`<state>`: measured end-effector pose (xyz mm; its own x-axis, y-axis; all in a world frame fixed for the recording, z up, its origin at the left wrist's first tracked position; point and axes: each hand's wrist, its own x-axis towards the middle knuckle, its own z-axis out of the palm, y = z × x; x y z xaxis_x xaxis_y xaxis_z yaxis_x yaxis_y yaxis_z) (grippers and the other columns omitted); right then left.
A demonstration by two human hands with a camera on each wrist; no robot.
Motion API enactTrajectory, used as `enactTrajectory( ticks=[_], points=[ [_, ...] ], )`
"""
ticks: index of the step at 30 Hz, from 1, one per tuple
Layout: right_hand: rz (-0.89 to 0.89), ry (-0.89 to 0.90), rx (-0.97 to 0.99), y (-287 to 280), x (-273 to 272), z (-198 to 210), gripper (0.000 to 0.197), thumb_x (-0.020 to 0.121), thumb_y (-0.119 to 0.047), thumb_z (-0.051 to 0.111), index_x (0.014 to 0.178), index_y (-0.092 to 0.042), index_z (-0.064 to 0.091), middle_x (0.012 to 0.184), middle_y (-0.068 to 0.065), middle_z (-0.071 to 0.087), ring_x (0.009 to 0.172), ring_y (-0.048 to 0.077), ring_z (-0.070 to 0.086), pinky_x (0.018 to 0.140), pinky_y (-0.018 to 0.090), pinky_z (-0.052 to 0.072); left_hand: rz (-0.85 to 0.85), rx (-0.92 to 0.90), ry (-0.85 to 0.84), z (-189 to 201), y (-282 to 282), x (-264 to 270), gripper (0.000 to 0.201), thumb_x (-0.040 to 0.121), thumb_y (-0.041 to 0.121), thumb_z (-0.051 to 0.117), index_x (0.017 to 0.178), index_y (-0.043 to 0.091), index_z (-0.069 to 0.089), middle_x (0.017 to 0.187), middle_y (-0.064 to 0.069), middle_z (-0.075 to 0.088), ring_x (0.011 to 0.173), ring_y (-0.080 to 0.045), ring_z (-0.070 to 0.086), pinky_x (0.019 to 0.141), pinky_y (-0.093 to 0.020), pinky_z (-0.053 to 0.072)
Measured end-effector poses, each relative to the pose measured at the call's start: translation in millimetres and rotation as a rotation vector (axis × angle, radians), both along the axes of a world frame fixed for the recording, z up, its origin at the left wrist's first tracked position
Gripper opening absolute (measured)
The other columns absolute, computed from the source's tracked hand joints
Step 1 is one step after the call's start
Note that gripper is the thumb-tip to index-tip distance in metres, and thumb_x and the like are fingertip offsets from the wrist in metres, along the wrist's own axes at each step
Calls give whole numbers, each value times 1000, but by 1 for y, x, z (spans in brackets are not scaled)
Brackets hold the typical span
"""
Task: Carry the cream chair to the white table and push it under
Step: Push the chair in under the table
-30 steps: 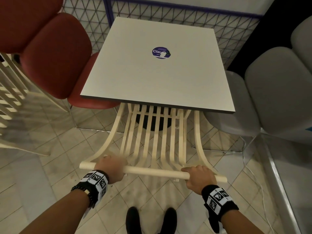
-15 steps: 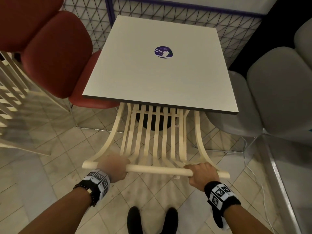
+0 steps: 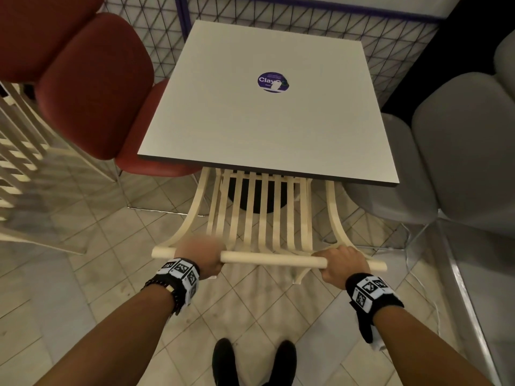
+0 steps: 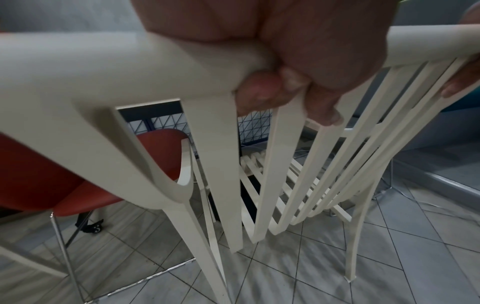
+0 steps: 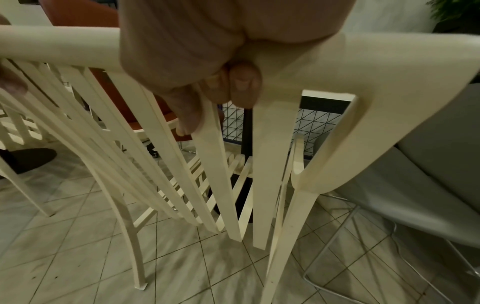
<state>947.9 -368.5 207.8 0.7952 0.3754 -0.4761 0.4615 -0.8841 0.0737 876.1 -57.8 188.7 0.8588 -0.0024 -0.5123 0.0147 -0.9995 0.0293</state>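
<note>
Red chair (image 3: 92, 87) and grey chair (image 3: 434, 174) flank the table (image 3: 267, 121).

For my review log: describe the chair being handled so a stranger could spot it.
Start at the white table. The cream chair is tucked under its near edge, both hands gripping its top rail. Unlike the padded red chair and grey chair flanking the table, its back is thin slats.

You see dim, warm indoor light with no glare; your left hand (image 3: 201, 253) is motion-blurred, straight lines bow at the edges, and both wrist views soften up close.
</note>
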Motion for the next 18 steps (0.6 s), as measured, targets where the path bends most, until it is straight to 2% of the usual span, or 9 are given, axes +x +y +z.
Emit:
enactTrajectory(
  ticks=[3,7,11,13,16,18],
  points=[
    [-18,-22,19,-1,-1,-4,27,81,-34,53,103,-39,67,81,-3,71,77,24,66,61,30,41,2,-9,7,1,1,1,26,83,41,56,105,33,66,91,4,69,85,-21,65,79,-37,53],
    [-27,-31,32,0,-7,-13,30,80,-32,54,106,-40,66,73,-6,64,76,23,66,64,32,44,6,-9,26,0,5,-3,24,82,39,57,104,34,66,87,5,67,82,-20,64,79,-36,52],
    [-37,-31,32,-1,-8,-18,35,81,-31,55,113,-41,63,84,-3,70,81,23,65,72,33,48,-6,3,29,0,7,-3,22,82,41,56,100,35,66,86,5,67,81,-21,64,77,-36,51],
    [-50,-37,37,-1,-9,-19,36,81,-31,55,115,-41,62,84,-2,68,83,24,64,75,34,48,-7,10,23,0,7,-3,23,82,43,54,100,36,66,88,4,68,84,-22,65,77,-37,50],
    [-46,-29,44,1,-12,-24,34,81,-32,57,113,-39,63,74,-4,54,74,25,58,75,35,46,-19,23,10,-4,12,-6,25,83,47,53,101,37,65,88,6,68,83,-21,64,77,-36,50],
    [-22,-33,38,0,-12,-27,31,81,-33,55,111,-38,63,72,-4,54,68,23,49,71,34,42,-31,41,-1,-6,15,-7,26,83,49,53,103,37,65,89,6,68,84,-21,64,77,-36,50]
  ],
)
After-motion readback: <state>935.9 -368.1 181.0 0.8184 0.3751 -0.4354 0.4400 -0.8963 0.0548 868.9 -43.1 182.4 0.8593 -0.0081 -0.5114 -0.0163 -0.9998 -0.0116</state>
